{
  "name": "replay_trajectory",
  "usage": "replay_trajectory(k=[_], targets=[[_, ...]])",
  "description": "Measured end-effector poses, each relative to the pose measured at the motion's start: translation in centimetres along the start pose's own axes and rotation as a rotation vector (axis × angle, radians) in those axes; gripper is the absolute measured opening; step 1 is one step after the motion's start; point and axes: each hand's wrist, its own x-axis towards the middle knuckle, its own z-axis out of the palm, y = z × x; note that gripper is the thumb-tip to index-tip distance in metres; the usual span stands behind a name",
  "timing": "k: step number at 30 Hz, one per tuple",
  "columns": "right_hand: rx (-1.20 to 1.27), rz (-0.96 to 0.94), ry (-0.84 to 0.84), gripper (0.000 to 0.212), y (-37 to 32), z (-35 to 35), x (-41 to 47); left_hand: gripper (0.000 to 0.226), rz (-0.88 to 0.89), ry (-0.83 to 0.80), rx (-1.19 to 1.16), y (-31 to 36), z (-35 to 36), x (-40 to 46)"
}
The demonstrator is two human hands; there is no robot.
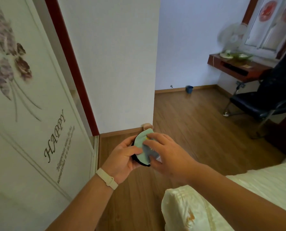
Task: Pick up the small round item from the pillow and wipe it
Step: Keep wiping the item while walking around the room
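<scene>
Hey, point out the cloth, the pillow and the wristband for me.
cloth [141, 142]: head view, on its pale green upper part, between the two hands.
pillow [185, 212]: head view, on its cream top face near the bottom edge.
wristband [107, 178]: head view, on the white strap across the left wrist.

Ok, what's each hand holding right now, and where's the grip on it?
The left hand holds the small round item by its left edge, thumb across the front. The right hand presses a light green cloth flat against its face with the fingers.
</scene>
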Motion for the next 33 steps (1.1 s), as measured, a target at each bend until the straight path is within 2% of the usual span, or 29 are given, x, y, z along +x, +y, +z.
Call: replay_trajectory(k=[7, 16, 24, 33], targets=[[-0.073, 0.04, 0.023, 0.049, 1.2, 1.9, 11.3, 0.043, 0.01, -0.062, 0.02, 7.2, -5.9, 8.2], [-0.113, 0.065, -0.053, 0.048, 6.5, 4.2, 19.6, 0.043, -0.044, -0.051, -0.031, 10.1, -9.2, 17.6], [-0.027, 0.095, -0.005, 0.046, 16.2, 6.8, 25.4, 0.052, -0.087, -0.023, 0.033, 11.4, -9.3, 28.9], [-0.011, 0.139, 0.043, 0.045, 28.0, 4.7, 32.0, 0.051, -0.109, -0.061, 0.072, 14.8, -5.4, 42.4]])
